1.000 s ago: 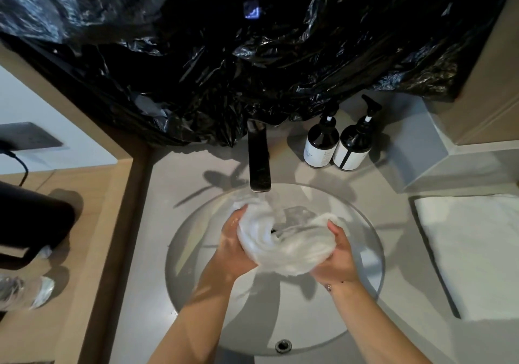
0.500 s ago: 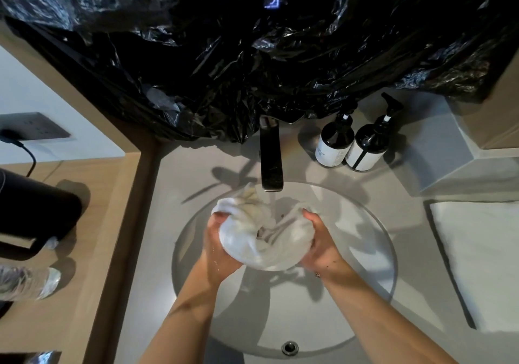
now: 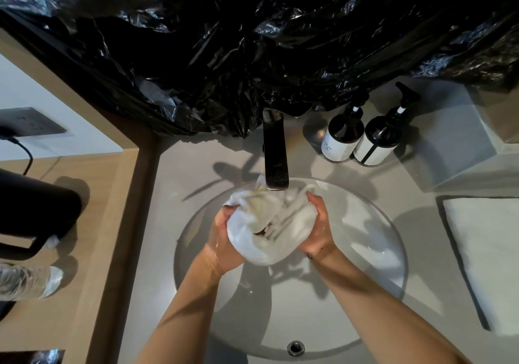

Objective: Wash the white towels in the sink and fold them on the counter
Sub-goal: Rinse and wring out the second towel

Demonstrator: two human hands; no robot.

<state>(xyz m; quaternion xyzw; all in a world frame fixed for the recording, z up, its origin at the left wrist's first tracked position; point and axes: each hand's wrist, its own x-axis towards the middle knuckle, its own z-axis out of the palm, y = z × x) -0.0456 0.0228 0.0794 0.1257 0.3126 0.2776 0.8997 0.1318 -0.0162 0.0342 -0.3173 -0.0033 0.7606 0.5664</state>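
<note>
A wet white towel (image 3: 269, 229) is bunched into a ball over the round sink (image 3: 373, 254), just under the dark faucet spout (image 3: 276, 156). My left hand (image 3: 223, 237) grips its left side, fingers curled into the cloth. My right hand (image 3: 318, 223) grips the right side the same way. A second white towel (image 3: 488, 257) lies flat on the grey counter to the right of the sink.
Two dark pump bottles (image 3: 362, 136) stand behind the sink on the right. Black plastic sheeting (image 3: 252, 40) hangs over the back wall. On the wooden shelf at left sit a black appliance (image 3: 33, 212) and a clear plastic bottle (image 3: 25, 282).
Both hands have moved the bunched towel up toward the faucet and squeezed it tighter. The view has shifted slightly.
</note>
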